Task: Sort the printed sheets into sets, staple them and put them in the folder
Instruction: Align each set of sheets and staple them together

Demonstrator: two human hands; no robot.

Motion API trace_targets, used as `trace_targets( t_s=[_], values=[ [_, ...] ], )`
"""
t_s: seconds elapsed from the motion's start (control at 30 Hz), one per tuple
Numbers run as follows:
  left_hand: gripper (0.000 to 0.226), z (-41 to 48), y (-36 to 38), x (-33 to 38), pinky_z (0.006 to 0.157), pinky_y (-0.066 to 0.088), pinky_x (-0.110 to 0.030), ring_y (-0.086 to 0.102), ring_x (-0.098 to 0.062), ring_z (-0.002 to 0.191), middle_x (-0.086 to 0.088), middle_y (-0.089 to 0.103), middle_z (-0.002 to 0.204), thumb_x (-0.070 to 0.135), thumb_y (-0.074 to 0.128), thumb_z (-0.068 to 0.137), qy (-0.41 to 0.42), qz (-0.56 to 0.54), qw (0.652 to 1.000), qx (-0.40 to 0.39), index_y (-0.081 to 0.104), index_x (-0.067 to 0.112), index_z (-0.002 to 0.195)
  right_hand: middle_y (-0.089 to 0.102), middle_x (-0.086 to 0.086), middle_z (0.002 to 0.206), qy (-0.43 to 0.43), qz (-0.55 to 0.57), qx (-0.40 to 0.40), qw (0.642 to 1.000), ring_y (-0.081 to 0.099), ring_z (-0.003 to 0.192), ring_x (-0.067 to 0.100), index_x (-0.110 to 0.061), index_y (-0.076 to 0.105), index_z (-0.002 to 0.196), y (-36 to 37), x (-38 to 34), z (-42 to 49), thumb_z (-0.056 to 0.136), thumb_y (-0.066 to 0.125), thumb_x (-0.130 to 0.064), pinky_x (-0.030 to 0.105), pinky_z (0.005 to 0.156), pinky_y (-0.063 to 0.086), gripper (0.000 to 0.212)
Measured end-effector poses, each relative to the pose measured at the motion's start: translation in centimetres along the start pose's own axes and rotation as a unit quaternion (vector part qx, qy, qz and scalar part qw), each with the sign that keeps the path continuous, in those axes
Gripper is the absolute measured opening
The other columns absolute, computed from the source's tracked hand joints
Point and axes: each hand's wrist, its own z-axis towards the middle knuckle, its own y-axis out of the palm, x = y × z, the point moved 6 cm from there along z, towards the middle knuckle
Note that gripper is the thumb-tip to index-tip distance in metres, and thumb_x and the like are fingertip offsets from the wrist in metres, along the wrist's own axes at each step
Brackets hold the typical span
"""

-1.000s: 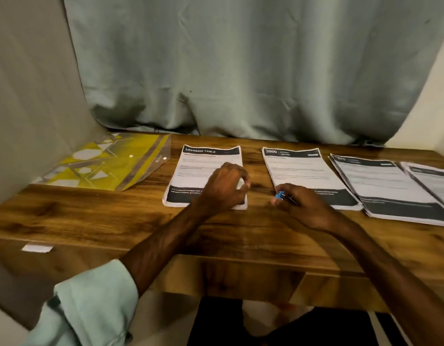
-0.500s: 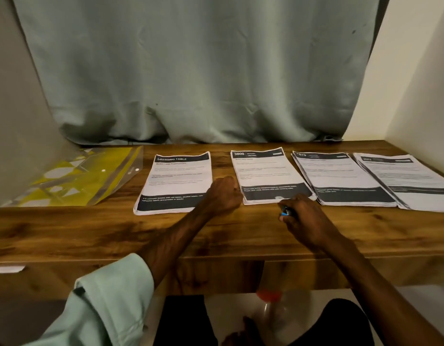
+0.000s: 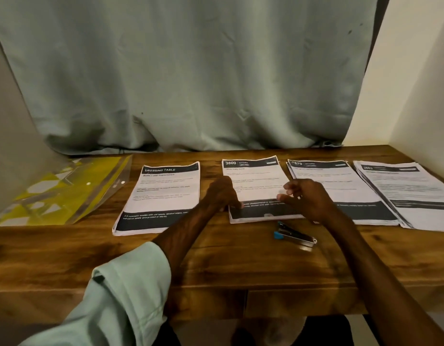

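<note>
As the sheets lie in four sets along the surface (image 3: pixel 216 260), sorting appears done, and stapling is judged to be the step in hand. At far left the yellow folder (image 3: pixel 61 191) lies well apart from both hands. Just beside it is the first set (image 3: pixel 163 196), headed "DRESSING TABLE", touched by neither hand.

The left hand (image 3: pixel 223 193) rests at the left edge of the second set (image 3: pixel 255 181), headed "3800", with its fingers curled down onto the paper. Whether it pinches the edge or only presses it cannot be told. The right hand (image 3: pixel 308 198) hovers over the right half of the same set, fingers loosely spread and holding nothing. The stapler (image 3: pixel 294 237) lies on the surface just in front of that set, near the right hand but apart from it.

Further right lie the third set (image 3: pixel 340 186) and the fourth set (image 3: pixel 410 193), edges touching or overlapping. Whether any set is stapled is not visible.

The next move calls for squaring the second set with both hands, then taking up the stapler and fixing a corner. Unaligned sheets may slip.
</note>
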Motion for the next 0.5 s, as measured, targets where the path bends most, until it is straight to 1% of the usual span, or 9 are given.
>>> trace_targets(
  t_s=[0.03, 0.13, 0.2, 0.27, 0.33, 0.43, 0.5],
  values=[
    [0.06, 0.1, 0.1, 0.1, 0.076, 0.06, -0.036, 0.072, -0.029, 0.091, -0.014, 0.067, 0.112, 0.019, 0.09, 0.076, -0.022, -0.002, 1.0, -0.009, 0.056, 0.001, 0.122, 0.068, 0.008, 0.116, 0.009, -0.02, 0.0, 1.0, 0.062, 0.102, 0.02, -0.011, 0.064, 0.124, 0.0, 0.3, 1.3, 0.088, 0.077, -0.035, 0.03, 0.084, 0.048, 0.045],
    [0.061, 0.3, 0.2, 0.4, 0.068, 0.061, -0.036, 0.072, -0.026, 0.078, -0.011, 0.066, 0.1, 0.015, 0.092, 0.073, -0.06, 0.009, 0.998, -0.017, 0.057, -0.001, 0.121, 0.059, 0.011, 0.135, 0.053, -0.089, -0.037, 0.994, 0.055, 0.121, 0.027, -0.01, 0.057, 0.133, 1.0, 1.5, 4.8, 0.086, 0.078, -0.038, 0.032, 0.093, 0.044, 0.059],
    [0.063, 0.5, 0.4, 0.7, 0.073, 0.063, -0.037, 0.075, -0.028, 0.082, -0.013, 0.069, 0.106, 0.015, 0.091, 0.073, -0.077, 0.024, 0.997, -0.02, 0.058, -0.003, 0.124, 0.056, 0.014, 0.139, 0.055, -0.111, -0.048, 0.991, 0.053, 0.127, 0.03, -0.007, 0.052, 0.137, 1.5, 1.6, 6.5, 0.087, 0.077, -0.038, 0.031, 0.093, 0.042, 0.064],
    [0.064, 0.8, 0.6, 0.8, 0.079, 0.063, -0.038, 0.076, -0.028, 0.086, -0.015, 0.071, 0.113, 0.014, 0.09, 0.074, -0.104, 0.029, 0.994, -0.029, 0.057, -0.002, 0.127, 0.055, 0.015, 0.141, 0.046, -0.11, -0.046, 0.992, 0.053, 0.128, 0.032, -0.006, 0.05, 0.139, 1.9, 1.6, 8.2, 0.086, 0.078, -0.039, 0.035, 0.097, 0.044, 0.068],
    [0.065, 1.0, 0.8, 0.9, 0.084, 0.063, -0.039, 0.076, -0.026, 0.086, -0.014, 0.072, 0.113, 0.016, 0.09, 0.075, -0.13, 0.03, 0.99, -0.037, 0.057, 0.001, 0.129, 0.056, 0.016, 0.139, 0.048, -0.117, -0.046, 0.991, 0.054, 0.126, 0.034, -0.006, 0.052, 0.136, 2.0, 1.7, 9.7, 0.085, 0.079, -0.042, 0.041, 0.1, 0.045, 0.068],
    [0.066, 1.2, 1.0, 1.0, 0.088, 0.061, -0.04, 0.075, -0.027, 0.091, -0.015, 0.07, 0.12, 0.016, 0.087, 0.078, -0.129, 0.048, 0.99, -0.037, 0.055, 0.0, 0.134, 0.062, 0.014, 0.132, 0.061, -0.156, -0.05, 0.985, 0.057, 0.123, 0.033, -0.004, 0.059, 0.128, 2.4, 1.5, 12.0, 0.084, 0.08, -0.042, 0.042, 0.101, 0.047, 0.062],
    [0.069, 1.2, 1.0, 1.2, 0.089, 0.061, -0.039, 0.074, -0.029, 0.095, -0.017, 0.065, 0.128, 0.015, 0.086, 0.08, -0.125, 0.06, 0.99, -0.03, 0.052, -0.003, 0.137, 0.064, 0.012, 0.13, 0.082, -0.192, -0.05, 0.977, 0.058, 0.122, 0.032, -0.006, 0.06, 0.128, 2.6, 1.7, 13.3, 0.081, 0.082, -0.045, 0.042, 0.099, 0.048, 0.065]
  ],
)
